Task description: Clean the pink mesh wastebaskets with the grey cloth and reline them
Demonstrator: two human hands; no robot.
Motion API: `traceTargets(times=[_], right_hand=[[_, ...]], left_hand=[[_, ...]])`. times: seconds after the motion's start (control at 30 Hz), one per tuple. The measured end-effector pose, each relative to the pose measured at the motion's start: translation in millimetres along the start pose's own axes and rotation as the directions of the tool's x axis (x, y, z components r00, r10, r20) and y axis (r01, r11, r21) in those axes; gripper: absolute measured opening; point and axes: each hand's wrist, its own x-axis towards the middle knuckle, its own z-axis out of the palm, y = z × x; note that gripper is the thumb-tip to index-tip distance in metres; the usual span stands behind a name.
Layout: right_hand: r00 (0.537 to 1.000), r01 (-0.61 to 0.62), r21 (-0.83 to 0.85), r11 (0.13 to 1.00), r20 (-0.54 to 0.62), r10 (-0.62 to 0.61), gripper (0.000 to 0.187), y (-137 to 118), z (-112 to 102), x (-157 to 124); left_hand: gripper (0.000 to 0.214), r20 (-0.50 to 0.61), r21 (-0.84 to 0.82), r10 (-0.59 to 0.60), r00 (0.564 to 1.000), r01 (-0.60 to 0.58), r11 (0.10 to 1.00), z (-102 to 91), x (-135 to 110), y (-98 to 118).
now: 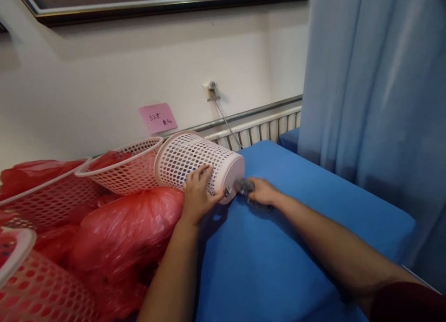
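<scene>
A pale pink perforated plastic wastebasket (pixel 195 159) lies on its side at the head of a blue-covered bed (pixel 278 247), its solid base turned to the right. My left hand (pixel 200 194) grips its side, fingers spread over the holes and thumb by the rim of the base. A small dark mark or tag (pixel 227 191) shows beside that thumb. My right hand (pixel 263 191) is closed around a crumpled grey cloth (pixel 245 186), which meets the wastebasket's base. The cloth is smeared by motion, so its exact kind is unclear.
Red plastic bags (pixel 128 220) and more pink baskets (pixel 121 171) crowd the left side. Behind stand a radiator (pixel 258 129) and a plugged-in cord (pixel 225 117). A pink note (pixel 158 118) is on the wall. A blue curtain (pixel 365 80) hangs at right.
</scene>
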Motion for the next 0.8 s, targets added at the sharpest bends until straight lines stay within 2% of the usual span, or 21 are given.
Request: traceTargets(times=[0.03,0.07,0.13,0.17,0.2,0.27,0.33,0.4,0.43,0.5,0.57,0.6,0.67,0.7,0.73,0.8], right_hand=[[0.985,-0.065,0.013,0.998,-0.159,0.067,0.045,3,-6,5],[0.944,-0.106,0.023,0.994,-0.312,0.108,0.050,5,-11,9],[0.855,-0.077,0.005,0.997,-0.515,0.069,0.061,6,-13,15],[0.828,-0.026,-0.027,0.999,-0.561,0.006,0.064,6,-11,15],[0.826,0.028,-0.073,0.997,-0.560,-0.065,0.065,4,-5,14],[0.891,0.076,-0.170,0.982,-0.430,-0.143,0.061,0,10,9],[0.967,0.043,-0.242,0.969,-0.235,-0.101,0.055,-2,23,2],[0.996,0.015,-0.278,0.961,-0.083,-0.039,0.050,-1,27,-2],[0.999,0.008,-0.280,0.960,-0.045,-0.021,0.049,0,25,-2],[0.998,-0.036,-0.268,0.963,-0.059,0.021,0.047,5,16,3],[0.980,-0.098,-0.218,0.971,-0.193,0.055,0.050,10,5,11],[0.959,-0.095,-0.188,0.978,-0.281,0.039,0.054,12,1,14],[0.910,-0.004,-0.160,0.987,-0.410,-0.063,0.065,13,-1,19],[0.901,0.052,-0.171,0.984,-0.417,-0.120,0.069,13,1,20],[0.916,0.088,-0.197,0.976,-0.370,-0.158,0.070,13,4,20],[0.969,0.097,-0.251,0.963,-0.196,-0.148,0.065,12,12,17]], left_hand=[[0.070,0.006,-0.004,0.011,1.000,-0.011,1.000,-1.0,0,1],[0.069,0.015,-0.008,0.022,1.000,-0.021,1.000,-2.1,1,3],[0.069,0.034,-0.015,0.038,0.999,-0.037,0.999,-4.0,2,8],[0.069,0.042,-0.017,0.045,0.998,-0.044,0.999,-4.6,3,11],[0.069,0.048,-0.016,0.050,0.998,-0.049,0.999,-5.0,3,14],[0.069,0.048,-0.013,0.051,0.998,-0.050,0.999,-5.1,4,17],[0.068,0.040,-0.007,0.039,0.998,-0.038,0.999,-4.7,4,18],[0.069,0.034,-0.002,0.028,0.999,-0.028,1.000,-4.4,4,17],[0.069,0.035,-0.001,0.028,0.999,-0.028,1.000,-4.4,4,15],[0.069,0.038,-0.002,0.030,0.999,-0.030,1.000,-4.4,4,14],[0.069,0.038,-0.004,0.023,0.999,-0.023,1.000,-4.4,4,13],[0.069,0.038,-0.004,0.020,0.999,-0.020,1.000,-4.3,4,13],[0.069,0.039,-0.002,0.018,0.999,-0.018,1.000,-3.9,4,15],[0.069,0.039,0.000,0.019,0.999,-0.019,1.000,-3.7,4,15],[0.069,0.038,0.003,0.019,0.999,-0.019,1.000,-3.5,4,16],[0.069,0.031,0.007,0.010,0.999,-0.010,1.000,-3.2,4,16]])
